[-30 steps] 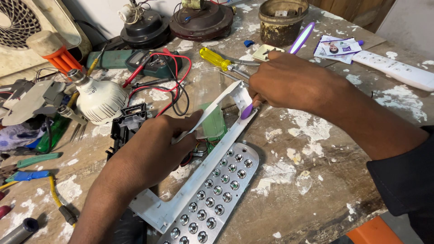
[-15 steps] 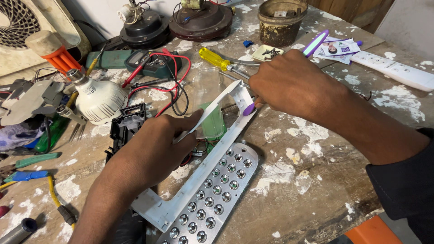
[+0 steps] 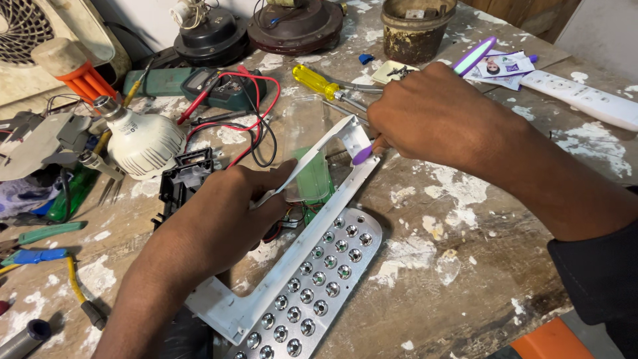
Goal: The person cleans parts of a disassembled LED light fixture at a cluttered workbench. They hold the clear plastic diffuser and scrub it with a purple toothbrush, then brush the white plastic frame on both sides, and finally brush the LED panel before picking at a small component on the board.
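A white plastic lamp housing (image 3: 266,292) lies open on the bench, its silver reflector panel (image 3: 319,286) of several small LEDs facing up. My left hand (image 3: 212,226) presses on the housing's white frame near the green circuit board (image 3: 312,176). My right hand (image 3: 438,116) is shut on a purple-handled tool (image 3: 473,56); its purple tip (image 3: 362,155) touches the frame's upper end.
A white LED bulb (image 3: 143,143), a multimeter with red and black leads (image 3: 226,86), a yellow-handled screwdriver (image 3: 319,81), a black plastic part (image 3: 183,179), two round fan motors (image 3: 296,23), a rusty tin (image 3: 415,30) and a white power strip (image 3: 585,100) crowd the paint-spattered bench.
My right hand has tilted the purple tool, so its upper end has swung right and lower. The tip stays at the frame's upper end. My left hand has barely moved.
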`<control>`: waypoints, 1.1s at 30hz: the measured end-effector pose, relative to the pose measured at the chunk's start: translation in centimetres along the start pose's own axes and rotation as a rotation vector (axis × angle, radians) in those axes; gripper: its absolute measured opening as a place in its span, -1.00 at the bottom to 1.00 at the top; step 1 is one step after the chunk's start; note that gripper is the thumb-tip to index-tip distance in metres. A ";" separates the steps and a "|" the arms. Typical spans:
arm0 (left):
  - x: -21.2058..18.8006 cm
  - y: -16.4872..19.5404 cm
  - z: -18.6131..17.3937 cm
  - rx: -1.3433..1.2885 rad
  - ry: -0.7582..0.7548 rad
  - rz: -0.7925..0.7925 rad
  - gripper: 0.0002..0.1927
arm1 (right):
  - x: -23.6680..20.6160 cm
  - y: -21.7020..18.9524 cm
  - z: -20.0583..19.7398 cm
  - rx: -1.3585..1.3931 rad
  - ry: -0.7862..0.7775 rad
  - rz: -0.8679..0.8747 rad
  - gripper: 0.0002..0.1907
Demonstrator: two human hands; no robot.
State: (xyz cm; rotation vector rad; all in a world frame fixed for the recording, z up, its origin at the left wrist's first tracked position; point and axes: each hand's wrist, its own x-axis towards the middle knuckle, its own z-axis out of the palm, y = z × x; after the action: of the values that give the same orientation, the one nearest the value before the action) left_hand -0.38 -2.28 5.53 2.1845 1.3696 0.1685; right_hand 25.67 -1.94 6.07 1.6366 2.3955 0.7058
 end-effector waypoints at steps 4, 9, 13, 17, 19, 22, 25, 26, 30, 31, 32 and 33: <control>0.0 0.0 0.2 0.036 0.028 0.045 -0.42 | -0.3 0.2 -0.1 -0.011 0.038 0.009 -0.79; 0.1 0.2 0.0 0.043 -0.002 -0.016 -0.48 | 0.3 0.4 0.0 0.055 -0.078 0.003 -0.83; 0.0 0.0 0.0 0.018 0.000 -0.030 -0.46 | 0.1 0.4 0.2 0.183 -0.099 0.023 -0.88; 0.1 -0.2 0.2 0.052 0.039 0.074 -0.43 | -0.3 -0.2 0.0 0.077 -0.068 -0.004 -0.91; 0.2 -0.1 0.3 0.045 0.047 0.079 -0.44 | -0.5 -0.3 -0.3 0.052 -0.096 0.021 -0.86; 0.4 0.2 0.7 0.032 0.049 0.026 -0.45 | -0.5 -0.1 -1.0 0.047 -0.181 0.103 -0.80; 0.5 0.5 0.8 0.047 0.063 -0.018 -0.46 | -0.6 0.2 -1.6 -0.050 -0.112 0.090 -0.88; 0.5 0.5 0.7 0.054 0.080 -0.005 -0.46 | -0.5 0.1 -1.6 -0.063 -0.101 0.087 -0.86; 0.3 0.3 0.4 0.033 0.039 -0.013 -0.45 | -0.4 0.4 -1.4 0.093 -0.027 0.028 -0.83; 0.3 0.2 0.4 0.038 0.038 -0.016 -0.45 | -0.2 0.4 -1.2 0.104 -0.069 0.033 -0.82; 0.2 0.2 0.3 0.044 0.035 -0.018 -0.45 | -0.1 0.3 -0.9 0.116 -0.112 0.040 -0.81; 0.3 0.2 0.3 0.049 0.032 -0.017 -0.46 | 0.0 0.3 -0.7 0.126 -0.155 0.047 -0.79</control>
State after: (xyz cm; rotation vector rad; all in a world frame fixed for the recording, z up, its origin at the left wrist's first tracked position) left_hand 0.01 -2.25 5.28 2.2186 1.4236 0.1660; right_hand 25.63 -2.07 6.85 1.7318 2.3404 0.4247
